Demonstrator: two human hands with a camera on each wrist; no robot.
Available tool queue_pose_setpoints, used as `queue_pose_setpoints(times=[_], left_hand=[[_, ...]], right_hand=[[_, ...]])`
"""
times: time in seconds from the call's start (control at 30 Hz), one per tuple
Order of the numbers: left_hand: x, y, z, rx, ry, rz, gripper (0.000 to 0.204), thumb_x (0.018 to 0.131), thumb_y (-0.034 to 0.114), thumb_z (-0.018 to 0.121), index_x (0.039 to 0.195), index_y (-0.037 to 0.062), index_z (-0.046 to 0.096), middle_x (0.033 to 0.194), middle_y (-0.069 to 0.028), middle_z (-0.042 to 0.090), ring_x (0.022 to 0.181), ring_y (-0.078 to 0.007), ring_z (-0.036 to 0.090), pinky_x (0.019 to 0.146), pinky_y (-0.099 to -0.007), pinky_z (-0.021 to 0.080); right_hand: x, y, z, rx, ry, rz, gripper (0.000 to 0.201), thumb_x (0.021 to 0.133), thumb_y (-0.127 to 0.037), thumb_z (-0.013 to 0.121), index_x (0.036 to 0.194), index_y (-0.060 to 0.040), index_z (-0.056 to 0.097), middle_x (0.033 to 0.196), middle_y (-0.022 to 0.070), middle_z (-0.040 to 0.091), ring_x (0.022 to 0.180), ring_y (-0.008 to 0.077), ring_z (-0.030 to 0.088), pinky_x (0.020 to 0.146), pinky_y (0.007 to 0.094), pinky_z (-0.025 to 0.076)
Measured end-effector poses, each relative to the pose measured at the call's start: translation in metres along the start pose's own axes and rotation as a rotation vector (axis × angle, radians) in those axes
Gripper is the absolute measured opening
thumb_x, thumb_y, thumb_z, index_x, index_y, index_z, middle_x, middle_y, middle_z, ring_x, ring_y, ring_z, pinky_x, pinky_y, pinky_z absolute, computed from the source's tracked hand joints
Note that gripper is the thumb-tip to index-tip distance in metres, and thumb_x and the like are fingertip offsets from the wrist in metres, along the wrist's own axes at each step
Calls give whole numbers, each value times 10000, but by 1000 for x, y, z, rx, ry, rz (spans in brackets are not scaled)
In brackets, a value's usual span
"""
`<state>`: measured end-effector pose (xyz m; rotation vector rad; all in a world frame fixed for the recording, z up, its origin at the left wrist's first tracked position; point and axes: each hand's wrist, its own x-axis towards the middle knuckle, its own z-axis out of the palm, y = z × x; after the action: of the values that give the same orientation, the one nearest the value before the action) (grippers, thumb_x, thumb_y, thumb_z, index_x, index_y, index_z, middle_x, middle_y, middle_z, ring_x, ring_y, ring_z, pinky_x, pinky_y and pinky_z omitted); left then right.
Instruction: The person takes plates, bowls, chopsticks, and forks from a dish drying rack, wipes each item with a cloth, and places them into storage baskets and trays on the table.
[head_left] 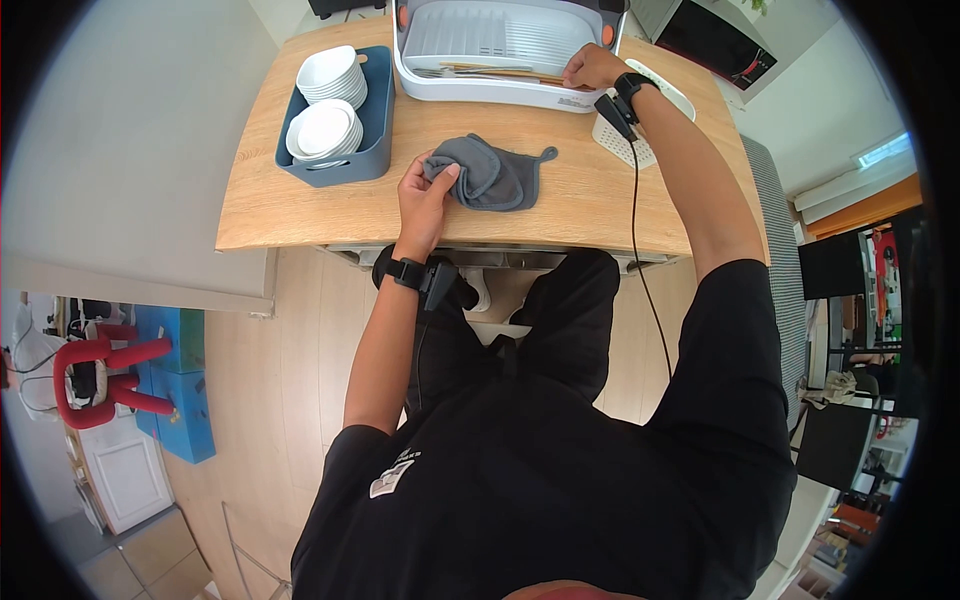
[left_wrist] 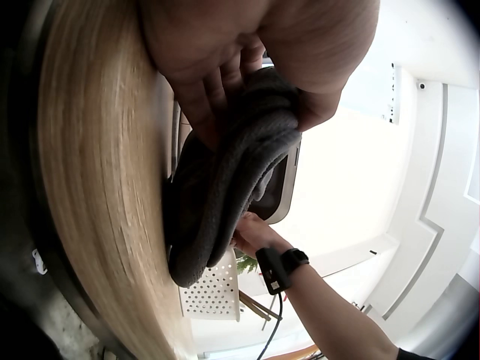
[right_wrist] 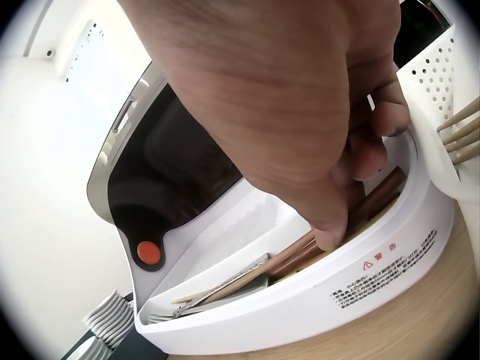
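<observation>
The left hand (head_left: 424,205) grips a folded grey cloth (head_left: 487,172) at its left end, thumb on top, near the table's front edge; the left wrist view shows the cloth (left_wrist: 225,176) bunched between thumb and fingers. The right hand (head_left: 596,68) reaches into the front tray of a white dish rack (head_left: 520,92). In the right wrist view its thumb and fingers pinch wooden chopsticks (right_wrist: 289,259) lying in the tray, beside metal cutlery (right_wrist: 225,289). How many sticks it holds cannot be told.
A blue-grey bin (head_left: 350,174) with stacked white bowls (head_left: 330,75) stands at the table's left. Right of the rack is a white perforated basket (head_left: 612,140), with wooden sticks (right_wrist: 465,133) in it. A cable (head_left: 636,230) hangs from the right wrist across the table edge.
</observation>
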<state>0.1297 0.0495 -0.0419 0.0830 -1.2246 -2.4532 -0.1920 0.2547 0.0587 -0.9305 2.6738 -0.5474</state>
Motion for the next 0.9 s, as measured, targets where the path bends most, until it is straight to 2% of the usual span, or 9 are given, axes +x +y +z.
queue_pose_setpoints(times=[0.03,0.1,0.2,0.23,0.3,0.43,0.53,0.6,0.9], left_hand=[[0,0,0,0,-1,2,341,908,30,662,1219,-41,544,1095,-79,655,972,-114,623,879,-258,499],[0,0,-1,12,4,-5,344,907,32,664,1221,-38,542,1097,-79,654,975,-115,621,878,-259,501],[0,-2,-1,-5,9,-5,342,907,33,665,1218,-37,544,1096,-77,653,975,-113,619,879,-258,500],[0,-2,-1,-5,6,-1,342,907,33,665,1218,-37,544,1096,-77,653,975,-113,619,879,-258,500],[1,-2,-2,11,6,-10,333,907,31,663,1213,-35,547,1091,-73,652,969,-110,618,877,-255,500],[1,-3,-3,16,8,6,324,908,31,661,1207,-33,551,1086,-70,652,965,-107,617,874,-255,501],[1,-3,-3,24,12,5,319,908,29,661,1202,-33,554,1084,-69,652,965,-105,616,875,-254,500],[0,-2,-1,22,16,1,317,906,26,660,1199,-33,554,1082,-69,653,966,-105,616,880,-251,497],[1,-2,-2,15,4,8,315,907,24,658,1198,-36,554,1088,-72,653,966,-107,616,890,-248,492]], right_hand=[[-1,0,-2,-1,2,-1,231,743,-166,786,925,-31,743,804,77,715,663,156,646,605,281,515],[-4,-1,-7,101,-57,23,243,725,-165,800,912,-19,748,843,95,731,744,176,675,708,279,535],[-10,-4,-12,69,-44,30,255,714,-167,805,914,-19,752,844,101,732,786,181,678,743,290,531],[-10,-3,-13,67,-40,28,255,714,-167,805,914,-19,752,844,101,732,786,181,678,743,290,531],[-11,-2,-16,40,-43,16,267,743,-177,813,940,-7,753,806,68,729,717,130,659,683,265,528],[-17,-1,-24,49,-36,17,274,750,-166,808,954,6,745,791,59,723,699,117,648,652,256,518],[-25,-5,-33,89,-90,27,262,768,-169,800,965,-5,741,772,41,713,681,94,633,625,233,499],[-37,-11,-42,189,-148,107,246,792,-188,794,970,-27,742,782,24,708,674,71,619,604,208,484],[-58,10,-61,400,-74,219,218,853,-263,762,1022,-127,740,898,-37,722,754,20,639,655,195,525]])
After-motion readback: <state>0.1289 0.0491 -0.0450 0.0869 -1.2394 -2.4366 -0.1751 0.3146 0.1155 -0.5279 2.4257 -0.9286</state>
